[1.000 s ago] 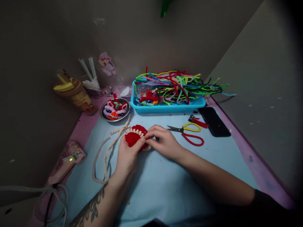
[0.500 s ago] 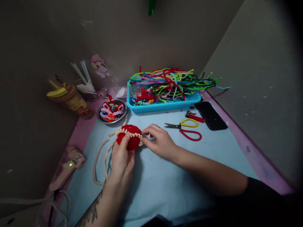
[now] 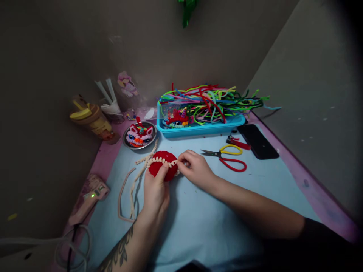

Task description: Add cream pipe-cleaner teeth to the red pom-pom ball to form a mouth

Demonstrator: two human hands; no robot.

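Note:
My left hand [image 3: 155, 194] is closed on a fuzzy red oval piece [image 3: 168, 155], thumb pressed on its front and the other fingers behind it. Across the red face runs a cream coiled pipe cleaner [image 3: 159, 159]. At its right end, the thumb and fingertips of my right hand [image 3: 198, 170] are pinched on the cream coil. Loose cream strands [image 3: 132, 196] trail from the left side of the piece onto the blue table cover. The back of the red piece is hidden by my left hand.
Behind stand a metal bowl [image 3: 153, 141] with a colourful animal-face ornament and a blue tray [image 3: 198, 131] heaped with pipe cleaners. Scissors [image 3: 224, 155], a red lighter [image 3: 241, 144] and a black phone [image 3: 258, 141] lie right. A pink glue gun [image 3: 85, 206] and a cup [image 3: 96, 124] are left.
The view has shifted, so everything sits further right in the picture. My right fingertips have closed on the cream coil's right end and draw it slightly out from the red piece.

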